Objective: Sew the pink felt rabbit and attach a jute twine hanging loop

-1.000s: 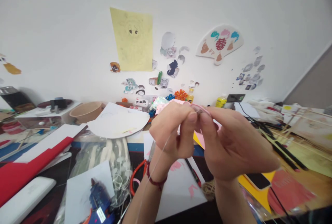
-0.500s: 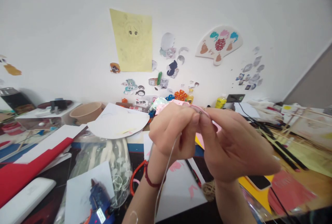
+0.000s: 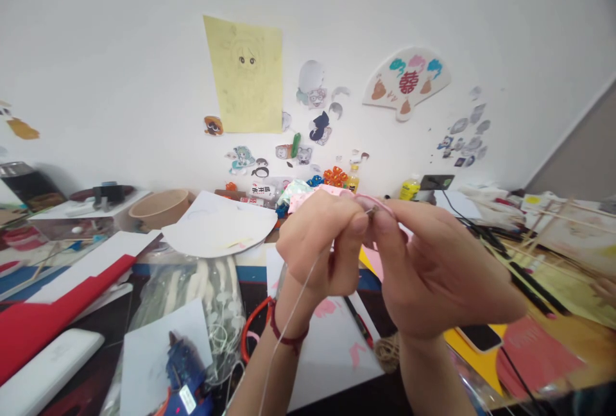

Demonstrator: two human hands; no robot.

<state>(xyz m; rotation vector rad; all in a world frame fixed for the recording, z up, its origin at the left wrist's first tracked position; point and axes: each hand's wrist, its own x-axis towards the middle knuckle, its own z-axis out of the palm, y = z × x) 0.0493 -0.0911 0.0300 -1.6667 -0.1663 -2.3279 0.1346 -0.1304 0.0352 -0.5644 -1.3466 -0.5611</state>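
My left hand (image 3: 315, 242) and my right hand (image 3: 437, 275) meet in front of me at chest height, thumbs and fingertips pinched close together. Between them runs a thin pink strip (image 3: 369, 200), curving over the fingertips. A tiny metallic piece (image 3: 372, 212) shows at the thumb tips; its kind is too small to make out. From my left hand a thin white thread (image 3: 289, 320) hangs down across the wrist, which wears a dark red bracelet (image 3: 289, 339). Both palms and the lower fingers are partly hidden.
A blue glue gun (image 3: 185, 371) lies on white paper at lower left, beside a clear bag (image 3: 192, 287). Orange-handled scissors (image 3: 250, 332) and a twine roll (image 3: 387, 352) lie below my wrists. A phone (image 3: 481, 338) rests right. Another person's fingers seem visible at the right edge.
My thumbs have drawn slightly apart, showing more of the metallic piece. The white thread has swung left across my left wrist. What looks like another person's fingers has appeared at the right edge.
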